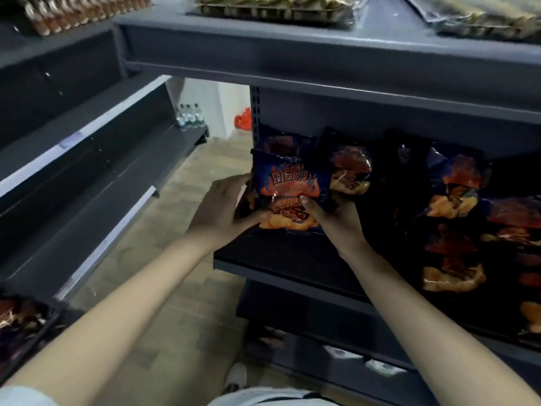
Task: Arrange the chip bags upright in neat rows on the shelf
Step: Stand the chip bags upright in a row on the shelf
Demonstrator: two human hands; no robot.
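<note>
A dark blue and orange chip bag stands upright at the left end of the dark grey shelf. My left hand grips its left edge and lower corner. My right hand grips its lower right side, thumb on the front. Behind it stands another bag, and one more upright bag is to the right. Several chip bags lie loosely piled on the right part of the shelf.
The shelf board above overhangs the bags and carries wrapped trays. A second grey rack runs along the left with water bottles at its far end. More chip bags sit at the lower left. Wooden floor lies between the racks.
</note>
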